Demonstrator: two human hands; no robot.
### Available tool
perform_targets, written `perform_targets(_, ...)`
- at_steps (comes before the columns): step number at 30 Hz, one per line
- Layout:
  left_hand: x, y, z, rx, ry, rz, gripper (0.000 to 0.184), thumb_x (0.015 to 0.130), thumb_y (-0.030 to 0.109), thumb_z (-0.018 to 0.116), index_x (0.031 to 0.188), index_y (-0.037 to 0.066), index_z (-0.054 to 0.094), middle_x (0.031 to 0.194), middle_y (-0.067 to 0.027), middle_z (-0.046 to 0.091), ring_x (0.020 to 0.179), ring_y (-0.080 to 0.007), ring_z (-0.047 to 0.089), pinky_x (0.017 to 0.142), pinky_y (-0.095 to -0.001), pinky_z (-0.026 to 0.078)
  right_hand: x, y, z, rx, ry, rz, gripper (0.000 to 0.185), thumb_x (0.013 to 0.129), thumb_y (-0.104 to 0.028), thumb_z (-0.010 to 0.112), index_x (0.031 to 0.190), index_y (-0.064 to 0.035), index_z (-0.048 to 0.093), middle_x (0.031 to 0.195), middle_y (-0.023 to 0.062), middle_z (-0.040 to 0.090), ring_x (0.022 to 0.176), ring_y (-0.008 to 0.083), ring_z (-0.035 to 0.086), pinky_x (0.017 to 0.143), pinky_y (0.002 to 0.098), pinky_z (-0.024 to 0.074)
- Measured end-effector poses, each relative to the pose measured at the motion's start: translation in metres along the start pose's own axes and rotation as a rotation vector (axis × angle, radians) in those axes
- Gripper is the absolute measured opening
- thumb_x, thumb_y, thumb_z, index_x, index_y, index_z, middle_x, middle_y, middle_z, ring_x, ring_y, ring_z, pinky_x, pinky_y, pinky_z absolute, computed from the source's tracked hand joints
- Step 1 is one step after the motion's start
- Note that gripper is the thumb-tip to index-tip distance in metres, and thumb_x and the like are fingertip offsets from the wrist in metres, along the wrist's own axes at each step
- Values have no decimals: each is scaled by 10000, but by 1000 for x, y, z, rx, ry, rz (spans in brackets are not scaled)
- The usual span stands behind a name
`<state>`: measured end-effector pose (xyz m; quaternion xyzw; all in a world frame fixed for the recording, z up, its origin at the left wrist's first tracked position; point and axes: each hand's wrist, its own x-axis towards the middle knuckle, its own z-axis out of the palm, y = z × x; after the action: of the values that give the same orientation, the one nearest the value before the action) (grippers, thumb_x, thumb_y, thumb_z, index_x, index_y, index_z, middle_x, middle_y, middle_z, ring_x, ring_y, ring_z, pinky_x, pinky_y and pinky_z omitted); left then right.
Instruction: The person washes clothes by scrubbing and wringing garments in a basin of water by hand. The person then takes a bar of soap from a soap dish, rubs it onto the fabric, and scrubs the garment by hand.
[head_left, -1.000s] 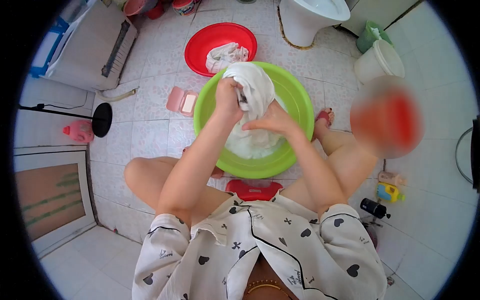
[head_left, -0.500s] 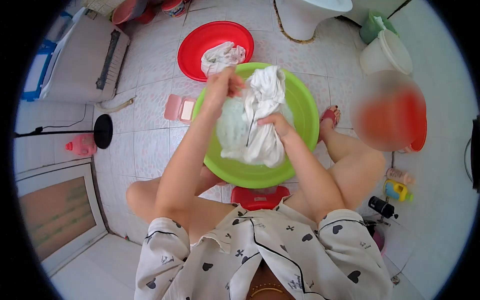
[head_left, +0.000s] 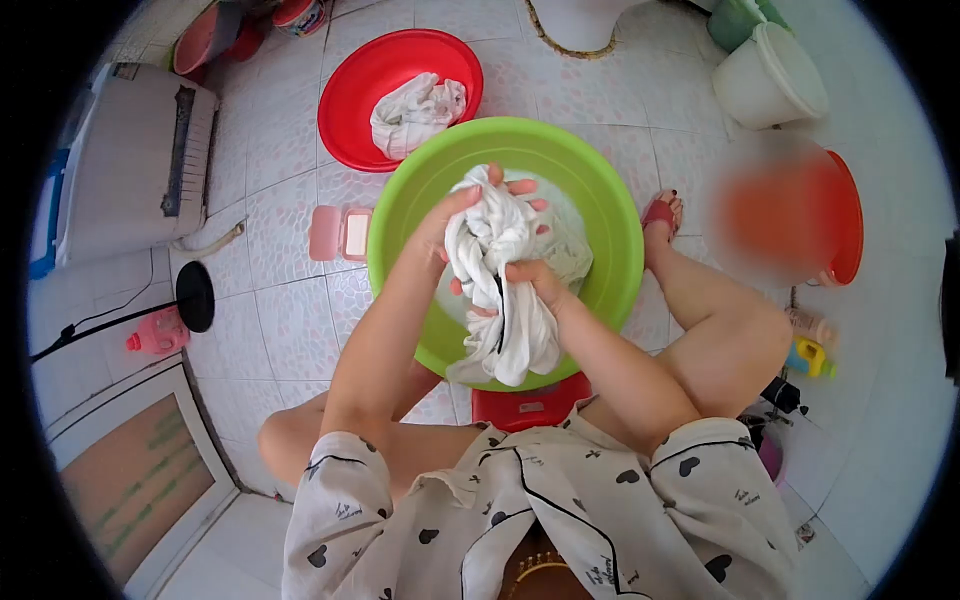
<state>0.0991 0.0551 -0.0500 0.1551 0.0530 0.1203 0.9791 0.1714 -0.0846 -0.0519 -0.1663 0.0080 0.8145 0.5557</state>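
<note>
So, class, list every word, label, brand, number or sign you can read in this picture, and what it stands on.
No words or numbers can be read.
Shirt: dark hearts show clearly; its script is too small.
Red stool: pale label, too small.
Small tub at the top edge: markings too small.
</note>
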Motion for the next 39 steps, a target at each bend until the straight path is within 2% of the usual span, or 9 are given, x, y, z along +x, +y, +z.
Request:
perform_targets(5, -12, 17, -2, -80, 338, -29, 143, 842, 127, 569, 938, 23, 589, 884, -115, 633, 868, -251, 618, 842, -438, 503, 14, -6, 9, -90, -29, 88, 608, 790, -350, 673, 1239, -4, 453, 1010, 181, 588, 737, 225, 582, 583, 304, 461)
perform_targets(12, -25, 68, -11, 260, 396, -262, 198, 793, 107, 610, 974, 35, 574, 904, -102, 606, 870, -251, 602, 780, -363, 505, 26, -8, 68, -239, 158, 134, 575, 726, -246, 730, 1205, -39, 490, 979, 105, 610, 821, 196, 612, 706, 306, 517)
perform_targets(15, -23, 78, -33, 1232, 118, -29, 320, 777, 186, 608, 1064, 49, 568, 934, -150, 608, 890, -259, 605, 800, -333, 491, 34, -3, 70, -268, 207, 158, 509, 734, -192, 688, 1177, -22, 505, 951, 104, 618, 809, 192, 614, 695, 322, 513)
perform_targets(17, -19, 78, -41, 1464, 233, -18, 391, 773, 211, 598, 1124, 48, 549, 961, -185, 607, 900, -278, 605, 812, -329, 481, 38, -2, 70, -317, 210, 139, 431, 728, -162, 664, 1115, -15, 545, 922, 112, 623, 784, 198, 615, 676, 322, 507)
perform_targets(19, -5, 74, -13, 1261, 674, -171, 451, 773, 211, 579, 1184, 36, 514, 996, -223, 604, 907, -309, 603, 821, -341, 471, 39, -3, 72, -358, 214, 100, 356, 721, -138, 642, 1048, -11, 581, 898, 118, 627, 758, 206, 615, 658, 324, 501)
perform_targets(22, 7, 67, 37, 1839, 677, -263, 456, 759, 206, 587, 1113, -61, 480, 1002, -305, 578, 948, -350, 594, 808, -393, 468, 43, -3, 75, -408, 218, -3, 269, 711, -111, 615, 961, -9, 616, 884, 121, 629, 741, 214, 611, 645, 330, 493)
perform_targets(27, 18, 48, 34, 2168, 674, -244, 469, 775, 188, 570, 1176, -29, 457, 988, -301, 597, 925, -401, 600, 807, -462, 462, 76, 14, 34, -665, 225, -292, 245, 722, -112, 616, 943, -8, 624, 923, 110, 625, 823, 196, 590, 682, 325, 473)
perform_targets(33, 33, 23, 19, 2338, 764, -375, 320, 818, 138, 449, 1091, -27, 476, 967, -277, 621, 931, -424, 604, 833, -496, 465, 94, 22, 5, -869, 455, -293, 453, 818, -394, 563, 1107, -46, 584, 1069, 170, 627, 1050, 285, 557, 898, 377, 428)
perform_targets(39, 33, 5, 11, 2424, 794, -431, 299, 833, 124, 435, 1097, -6, 484, 939, -264, 631, 877, -422, 624, 793, -496, 489, 108, 42, -36, -1110, 514, -512, 559, 824, -508, 517, 1156, -60, 561, 1113, 214, 610, 1075, 345, 562, 856, 413, 463)
